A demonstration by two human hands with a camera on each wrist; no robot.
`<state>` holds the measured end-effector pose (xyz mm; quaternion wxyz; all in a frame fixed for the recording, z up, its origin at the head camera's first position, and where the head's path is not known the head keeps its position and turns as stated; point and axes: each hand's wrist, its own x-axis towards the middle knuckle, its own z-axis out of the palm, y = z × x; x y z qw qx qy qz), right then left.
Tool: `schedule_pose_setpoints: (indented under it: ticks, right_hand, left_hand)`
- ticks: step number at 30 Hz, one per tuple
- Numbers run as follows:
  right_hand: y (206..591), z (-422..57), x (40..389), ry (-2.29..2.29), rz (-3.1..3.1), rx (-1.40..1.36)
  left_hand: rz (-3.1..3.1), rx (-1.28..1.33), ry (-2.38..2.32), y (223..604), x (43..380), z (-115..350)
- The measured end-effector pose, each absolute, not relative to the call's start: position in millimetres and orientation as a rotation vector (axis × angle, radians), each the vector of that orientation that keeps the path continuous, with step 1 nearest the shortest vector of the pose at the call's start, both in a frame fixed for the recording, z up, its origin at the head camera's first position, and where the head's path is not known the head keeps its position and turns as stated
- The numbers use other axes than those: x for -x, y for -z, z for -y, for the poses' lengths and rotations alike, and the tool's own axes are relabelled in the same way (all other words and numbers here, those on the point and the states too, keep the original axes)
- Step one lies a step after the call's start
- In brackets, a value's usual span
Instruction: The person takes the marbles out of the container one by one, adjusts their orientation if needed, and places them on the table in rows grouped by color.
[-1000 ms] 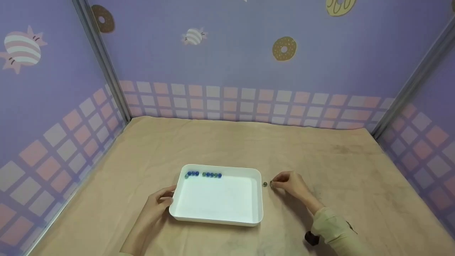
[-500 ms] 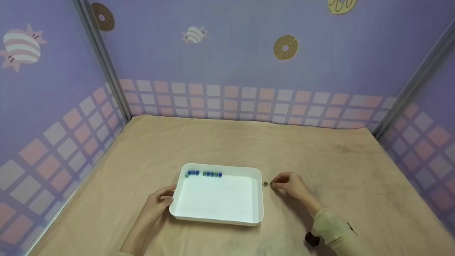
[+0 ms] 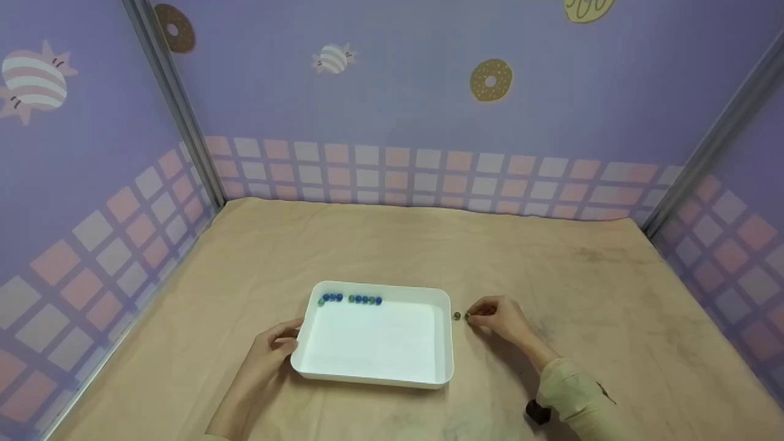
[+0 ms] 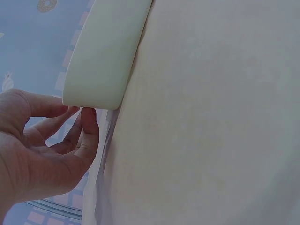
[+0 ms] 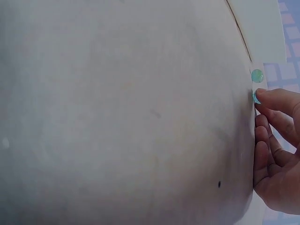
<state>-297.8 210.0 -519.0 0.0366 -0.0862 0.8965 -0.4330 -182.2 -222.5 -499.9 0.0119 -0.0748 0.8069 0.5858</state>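
Note:
A white tray [image 3: 373,343] lies on the cloth, with blue and green marbles [image 3: 365,300] lined along its far wall at the left, a small gap splitting the row. At the tray's left end, my left hand [image 3: 272,346] rests its fingertips and thumb against the outer wall, bent and spaced apart, as the left wrist view also shows. Right of the tray, my right hand [image 3: 502,318] pinches a greenish glass marble [image 5: 256,97] between thumb and forefinger, low over the cloth. Another green marble [image 3: 457,316] lies between that hand and the tray's right wall.
Beige cloth [image 3: 551,257] covers the table. A dark blocky object [image 3: 538,412] shows beside the right sleeve [image 3: 576,392]. Purple patterned walls [image 3: 392,110] stand at the back and both sides, with metal posts [image 3: 177,104] at the corners.
Both hands, the tray and the marbles hold practically the same places. The marble in my right fingers appears slightly turned; the head view shifts a little.

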Motion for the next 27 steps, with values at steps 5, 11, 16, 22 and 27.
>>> schedule_pose_setpoints:
  ticks: [5,11,16,22,27]
  right_hand:
    - [519.2,-210.2,297.5,1.329,-2.747,0.262]
    - [519.4,-210.6,297.1,1.338,-2.738,0.263]
    - [519.6,-210.7,296.5,1.351,-2.729,0.271]
    - [519.9,-209.4,295.8,1.348,-2.735,0.249]
    - [519.6,-208.6,295.6,1.34,-2.744,0.25]
  left_hand:
    - [-2.524,0.251,-1.81,499.7,183.1,222.1]
    - [-2.532,0.249,-1.818,496.3,181.6,221.2]
    - [-2.524,0.194,-1.826,495.3,179.3,221.8]
    - [-2.537,0.172,-1.814,496.2,178.7,222.6]
    - [-2.56,0.173,-1.812,496.7,179.6,222.5]
